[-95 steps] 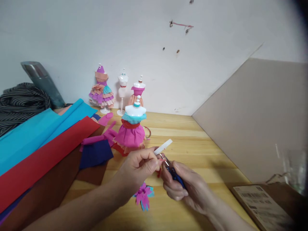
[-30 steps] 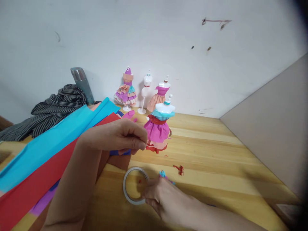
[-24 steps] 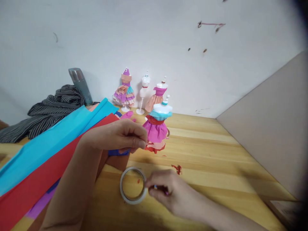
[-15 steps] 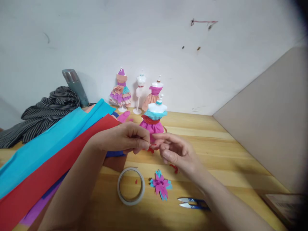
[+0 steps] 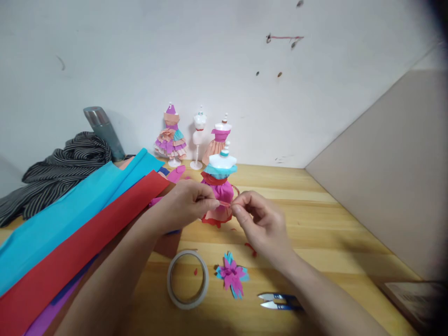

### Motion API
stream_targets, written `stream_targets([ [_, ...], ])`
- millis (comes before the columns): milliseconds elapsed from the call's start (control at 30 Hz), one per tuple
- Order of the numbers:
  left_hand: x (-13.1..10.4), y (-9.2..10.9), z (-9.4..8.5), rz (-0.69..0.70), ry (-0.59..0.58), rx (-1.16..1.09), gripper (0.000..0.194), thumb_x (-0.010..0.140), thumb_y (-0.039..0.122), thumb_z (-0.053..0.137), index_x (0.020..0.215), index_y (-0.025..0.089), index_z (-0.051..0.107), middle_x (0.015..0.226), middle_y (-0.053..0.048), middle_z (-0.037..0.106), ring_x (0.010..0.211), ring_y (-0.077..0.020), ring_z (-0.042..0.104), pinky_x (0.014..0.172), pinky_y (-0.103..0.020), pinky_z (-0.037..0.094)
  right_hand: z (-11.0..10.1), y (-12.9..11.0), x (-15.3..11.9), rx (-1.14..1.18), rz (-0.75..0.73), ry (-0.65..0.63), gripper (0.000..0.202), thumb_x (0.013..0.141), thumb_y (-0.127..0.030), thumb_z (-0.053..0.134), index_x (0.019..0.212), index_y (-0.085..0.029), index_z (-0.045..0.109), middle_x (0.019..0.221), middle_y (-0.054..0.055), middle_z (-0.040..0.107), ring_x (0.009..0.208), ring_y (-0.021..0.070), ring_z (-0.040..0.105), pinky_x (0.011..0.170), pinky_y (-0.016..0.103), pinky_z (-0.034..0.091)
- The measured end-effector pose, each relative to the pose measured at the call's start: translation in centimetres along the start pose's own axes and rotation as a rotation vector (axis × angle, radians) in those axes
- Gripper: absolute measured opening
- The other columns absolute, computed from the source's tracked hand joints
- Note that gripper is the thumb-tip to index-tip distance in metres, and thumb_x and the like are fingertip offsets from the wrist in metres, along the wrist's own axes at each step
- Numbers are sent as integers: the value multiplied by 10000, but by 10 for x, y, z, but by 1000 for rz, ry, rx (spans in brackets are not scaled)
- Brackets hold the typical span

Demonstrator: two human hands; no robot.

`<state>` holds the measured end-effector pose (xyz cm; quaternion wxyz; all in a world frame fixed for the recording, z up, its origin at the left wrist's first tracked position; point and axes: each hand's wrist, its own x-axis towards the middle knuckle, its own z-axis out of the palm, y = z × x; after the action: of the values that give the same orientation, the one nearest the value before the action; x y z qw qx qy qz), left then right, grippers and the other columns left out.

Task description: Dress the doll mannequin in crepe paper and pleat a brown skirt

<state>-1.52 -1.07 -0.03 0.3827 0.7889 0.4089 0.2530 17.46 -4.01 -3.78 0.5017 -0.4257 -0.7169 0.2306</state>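
Between my two hands stretches a thin, short pinkish-red strip (image 5: 224, 203), perhaps twisted paper; its material is hard to make out. My left hand (image 5: 191, 201) pinches one end and my right hand (image 5: 258, 219) pinches the other. Just behind them stands a small mannequin (image 5: 222, 161) in a turquoise, red and magenta crepe paper dress (image 5: 224, 190), its lower part partly covered by my fingers. Below my hands lies a magenta and turquoise paper flower (image 5: 232, 275). A roll of tape (image 5: 170, 285) is left of it, and blue-handled thread snips (image 5: 280, 301) lie under my right forearm.
Sheets of turquoise paper (image 5: 70, 200) and red paper (image 5: 87, 242) spread across the left side. Behind them are a striped cloth (image 5: 66, 163) and a flask (image 5: 107, 133). Several dressed mannequins (image 5: 171, 135) stand against the wall. A red scrap (image 5: 250, 249) lies near my right hand.
My right fingers have closed from a loose spread into a pinch on the strip, which is now held between both hands. The view has shifted slightly.
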Motion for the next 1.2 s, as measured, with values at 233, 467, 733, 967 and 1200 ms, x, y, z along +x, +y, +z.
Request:
stream_targets([
  [233,1,14,19,-132,347,556,389,897,316,481,556,143,557,499,9,457,504,-101,324,534,-267,185,8,13,17,-203,-174,114,189,875,-189,517,686,-195,516,583,-25,522,509,104,457,505,237,378],
  [467,7,21,29,-212,428,745,385,940,335,436,751,144,710,677,-94,687,618,-193,591,564,-279,265,12,27,26,-300,-237,188,187,910,-208,499,723,-211,502,679,14,556,648,159,516,619,294,421],
  [733,12,12,37,-203,496,814,371,943,337,446,766,143,707,706,-105,703,630,-199,618,549,-282,259,11,36,33,-317,-297,248,166,902,-218,539,741,-207,583,905,86,645,935,242,590,817,402,460],
  [967,12,11,38,-182,521,860,363,938,329,461,722,142,686,688,-102,695,608,-200,608,535,-282,235,11,40,36,-215,-286,224,153,879,-199,568,728,-208,591,1014,105,706,983,246,616,850,430,467],
  [1200,14,10,36,-203,527,853,363,938,342,459,742,141,688,680,-103,697,613,-205,618,535,-281,233,11,41,40,-109,-292,205,154,856,-169,579,708,-209,590,899,70,716,939,225,628,838,393,474],
])
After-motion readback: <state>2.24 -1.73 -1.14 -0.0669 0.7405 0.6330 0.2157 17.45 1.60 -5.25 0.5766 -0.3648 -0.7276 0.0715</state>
